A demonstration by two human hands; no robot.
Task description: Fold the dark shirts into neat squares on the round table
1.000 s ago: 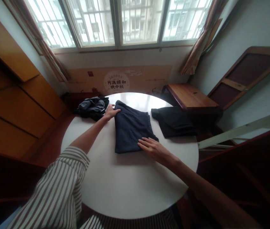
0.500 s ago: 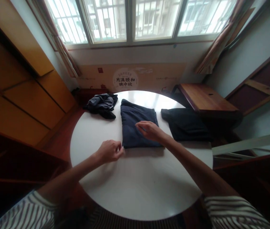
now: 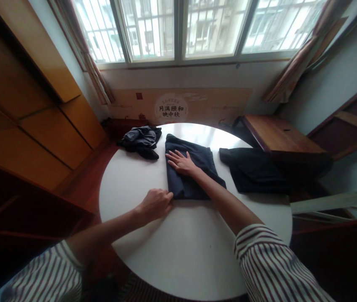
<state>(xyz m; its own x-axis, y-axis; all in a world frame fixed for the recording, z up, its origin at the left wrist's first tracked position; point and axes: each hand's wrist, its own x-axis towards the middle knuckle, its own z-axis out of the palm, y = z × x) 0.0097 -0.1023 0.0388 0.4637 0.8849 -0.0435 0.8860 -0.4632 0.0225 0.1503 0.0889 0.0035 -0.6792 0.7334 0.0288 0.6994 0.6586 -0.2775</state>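
A folded navy garment [image 3: 194,184] lies flat in the middle of a round white table [image 3: 128,180]; whether it is trousers I cannot tell. My right hand [image 3: 182,162] rests palm down on its upper left part, fingers spread and stretched out. At the garment's near left corner my left hand [image 3: 158,203] is closed, thumb and fingers pinching the corner's edge. The right forearm crosses over the near right part of the cloth and hides some of it.
A crumpled pile of black and grey clothes [image 3: 140,140] lies at the table's far left. Another folded black garment [image 3: 252,170] lies at the right edge. Beyond stand a wooden desk [image 3: 285,132] at right and wooden cabinets [image 3: 46,138] at left.
My right hand has moved left and come down flat on the cloth, its fingers now spread. The left hand has closed on the near left corner. The view has shifted slightly.
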